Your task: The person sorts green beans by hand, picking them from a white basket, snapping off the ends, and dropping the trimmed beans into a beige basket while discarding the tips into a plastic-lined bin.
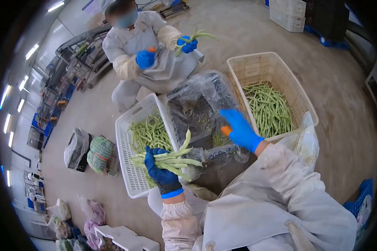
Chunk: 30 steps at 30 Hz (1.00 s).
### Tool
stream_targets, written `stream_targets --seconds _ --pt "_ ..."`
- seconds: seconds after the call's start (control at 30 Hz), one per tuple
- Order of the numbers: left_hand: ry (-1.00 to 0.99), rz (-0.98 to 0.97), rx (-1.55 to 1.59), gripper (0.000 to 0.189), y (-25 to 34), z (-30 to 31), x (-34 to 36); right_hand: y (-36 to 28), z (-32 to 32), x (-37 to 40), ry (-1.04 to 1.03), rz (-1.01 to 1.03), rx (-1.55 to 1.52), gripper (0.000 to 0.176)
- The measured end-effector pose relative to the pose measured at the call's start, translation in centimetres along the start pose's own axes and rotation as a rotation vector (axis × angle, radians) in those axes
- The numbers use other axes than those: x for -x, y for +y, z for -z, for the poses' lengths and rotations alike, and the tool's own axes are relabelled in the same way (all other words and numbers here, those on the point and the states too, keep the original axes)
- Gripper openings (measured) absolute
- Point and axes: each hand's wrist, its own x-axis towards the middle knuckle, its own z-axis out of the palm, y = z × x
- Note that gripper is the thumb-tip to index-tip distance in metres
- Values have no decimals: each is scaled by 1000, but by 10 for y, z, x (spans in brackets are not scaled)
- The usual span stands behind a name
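1. The left hand [163, 175], in a dark blue glove, is closed around a bunch of green beans [174, 160], held beside the white basket [132, 182].
2. The right hand [241, 130], gloved in lighter blue, grips a small orange tool [226, 130] above a plastic-lined bin [192, 104] holding scraps.
3. The white basket and the cream basket [255, 62] both hold many beans, so the work looks about midway.
4. A co-worker [142, 33] opposite also holds beans.
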Motion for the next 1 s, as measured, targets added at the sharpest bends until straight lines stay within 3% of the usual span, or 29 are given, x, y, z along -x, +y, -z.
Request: stream_targets --seconds 0.07,0.13,0.27,0.47,0.67,0.73,0.83,0.87,0.93,1.0 --pt "121 24 40 8 -2 -10 6 -55 11 -7 -325 -106 -460 34" --pt "29 45 51 10 -4 1 5 -84 10 -8 -484 -34 -404 32" --pt "100 49 30 17 -8 -2 9 -96 -1 -5 -477 7 -332 27" --pt "76 41 35 22 -10 -1 12 -89 -15 2 -423 35 -240 20" --pt "90 73 99 24 -10 4 12 -96 -15 11 -368 -125 -396 13" --pt "125 90 106 26 -11 -1 15 -96 -17 14 -367 -312 -875 13" --pt "-1 134 176 33 -11 -19 23 -89 -25 22 -272 -489 -942 12" --pt "-12 90 17 33 -12 -28 26 -86 -24 22 -273 -488 -939 12" --pt "37 -9 -184 40 -24 -45 33 -76 -24 18 -67 -260 -459 13" --pt "91 -79 -339 43 -26 -64 43 -53 -33 15 106 -261 -429 13"
